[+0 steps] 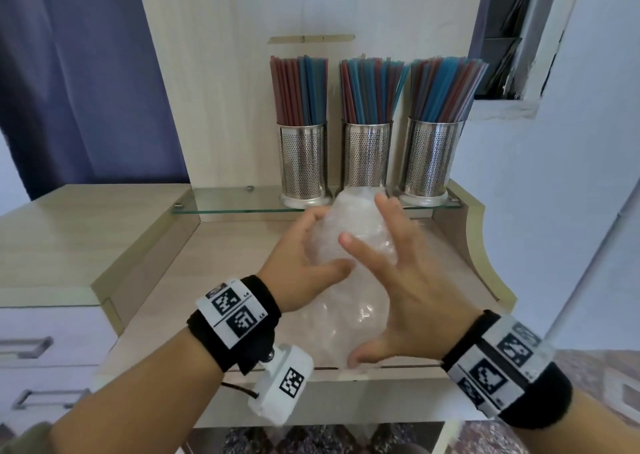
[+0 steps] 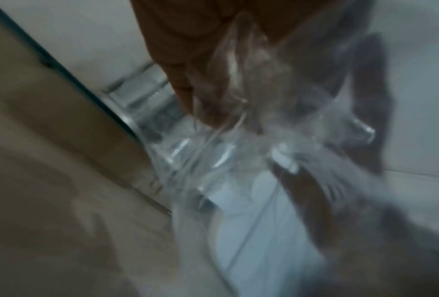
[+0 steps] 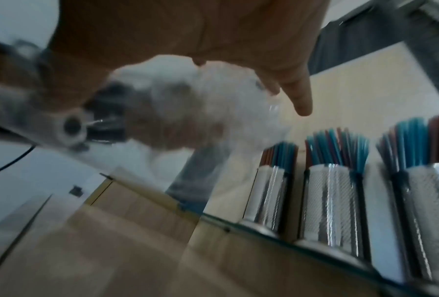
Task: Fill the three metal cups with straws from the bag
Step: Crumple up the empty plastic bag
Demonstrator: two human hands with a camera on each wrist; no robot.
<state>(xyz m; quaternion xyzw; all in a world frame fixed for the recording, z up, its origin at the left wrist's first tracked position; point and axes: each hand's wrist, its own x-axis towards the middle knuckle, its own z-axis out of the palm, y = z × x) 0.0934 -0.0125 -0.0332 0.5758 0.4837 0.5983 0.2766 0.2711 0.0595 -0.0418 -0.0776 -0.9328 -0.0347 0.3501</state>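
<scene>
Straws (image 1: 367, 90): red and blue mixed. Cups (image 1: 367, 152): shiny silver, dotted hole pattern. Bag (image 1: 349, 246): clear, whitish sheen. Wristbands (image 1: 239, 318): black, white strips with black-and-white square codes. Desk (image 1: 69, 232): pale wood grain. Curtain (image 1: 69, 73): purple-blue. Shelf (image 1: 242, 204): clear glass, green-tinted edge.

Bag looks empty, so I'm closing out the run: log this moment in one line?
cups: all full | bag: held by left hand, right hand

Both wrist views are motion-blurred. The crumpled clear plastic bag (image 1: 349, 246) hides the middle metal cup's (image 1: 367, 154) base and the left hand's (image 1: 304, 263) fingertips. The frame's bottom edge crops both forearms.
</scene>
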